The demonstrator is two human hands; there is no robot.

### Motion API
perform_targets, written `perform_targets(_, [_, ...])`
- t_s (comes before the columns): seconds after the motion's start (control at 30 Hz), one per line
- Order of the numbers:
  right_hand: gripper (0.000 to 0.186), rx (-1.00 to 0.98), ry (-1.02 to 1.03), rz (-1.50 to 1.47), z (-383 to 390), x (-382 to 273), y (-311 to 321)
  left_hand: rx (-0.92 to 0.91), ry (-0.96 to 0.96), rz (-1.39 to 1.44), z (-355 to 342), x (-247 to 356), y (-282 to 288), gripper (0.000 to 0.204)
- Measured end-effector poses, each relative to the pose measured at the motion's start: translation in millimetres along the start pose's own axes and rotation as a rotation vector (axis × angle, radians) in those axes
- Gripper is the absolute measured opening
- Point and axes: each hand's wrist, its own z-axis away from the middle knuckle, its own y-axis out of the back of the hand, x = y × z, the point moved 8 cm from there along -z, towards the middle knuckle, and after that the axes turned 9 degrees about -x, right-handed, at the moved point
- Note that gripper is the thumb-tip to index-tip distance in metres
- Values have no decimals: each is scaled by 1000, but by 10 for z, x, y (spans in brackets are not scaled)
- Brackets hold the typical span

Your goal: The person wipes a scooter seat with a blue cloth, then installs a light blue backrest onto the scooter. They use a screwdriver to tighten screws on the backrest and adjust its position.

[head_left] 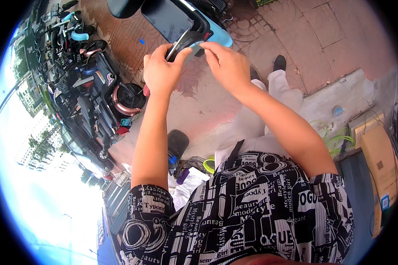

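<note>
In front of me stands a light-blue and black scooter (220,37), only partly in view at the top. My left hand (160,70) is closed around the near end of a curved black and light-blue part (191,43) with a silver strip. Its thumb presses on the near side, and its other fingers are partly hidden behind. My right hand (229,66) is beside it, thumb and forefinger pinched at the right edge of the same part. What lies between those fingertips is too small to make out.
A row of parked scooters (93,84) stands along the left. Reddish paving (314,39) runs ahead, with a pale stone ledge (345,90) at right. A cardboard box (380,163) and green cable (340,140) lie at lower right. A black bucket (177,143) is near my left forearm.
</note>
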Motion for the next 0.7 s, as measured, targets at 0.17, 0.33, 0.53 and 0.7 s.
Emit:
perform_targets(0.17, [22, 68, 71, 58, 68, -56, -36, -176, -34, -10, -196, -45, -13, 59])
perform_targets(0.33, [29, 84, 127, 195, 105, -125, -97, -141, -195, 27, -271, 85, 9, 53])
perform_targets(0.53, [39, 87, 277, 414, 85, -173, -84, 127, -439, -48, -250, 127, -24, 44])
perform_targets(0.7, [39, 20, 378, 561, 28, -250, -48, 88, -442, -97, -265, 185, -47, 43])
